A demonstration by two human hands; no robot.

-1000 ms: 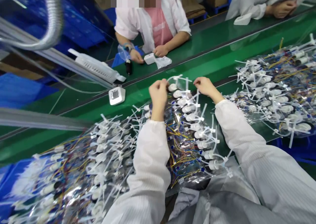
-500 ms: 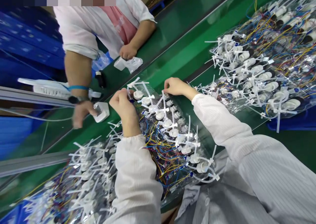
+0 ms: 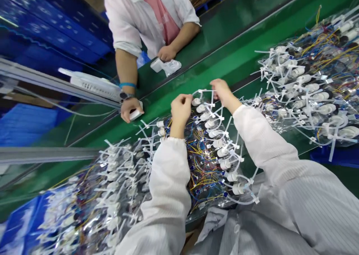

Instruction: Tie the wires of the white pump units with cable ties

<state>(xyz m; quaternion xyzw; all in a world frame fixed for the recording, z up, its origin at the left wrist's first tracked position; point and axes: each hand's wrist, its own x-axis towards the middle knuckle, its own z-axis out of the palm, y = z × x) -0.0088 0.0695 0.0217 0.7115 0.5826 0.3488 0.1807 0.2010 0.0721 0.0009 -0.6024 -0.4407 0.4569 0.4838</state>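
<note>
In the head view, a row of small white motor-like parts (image 3: 215, 134) with white plastic tubes and coloured wires (image 3: 200, 146) lies in front of me on clear plastic. At the row's far end, my left hand (image 3: 181, 111) is closed, its fingertips beside the farthest white part (image 3: 196, 102); what they pinch is hidden. My right hand (image 3: 222, 91) is closed on the end of a thin white tube (image 3: 206, 90) that runs across from that part. The tube's T-shaped connector sits between the two hands.
Similar bagged parts with tubes lie in piles at left (image 3: 112, 180) and right (image 3: 316, 90). Across the green conveyor belt (image 3: 193, 75), a co-worker's hand (image 3: 131, 109) holds a white item, the other a plastic bag (image 3: 171, 67). Blue bins (image 3: 21, 221) stand lower left.
The view has shifted, so the scene sits farther right. My right hand has left the row's right edge and now has a tube end at the far part. The co-worker's hand has closed on the white item.
</note>
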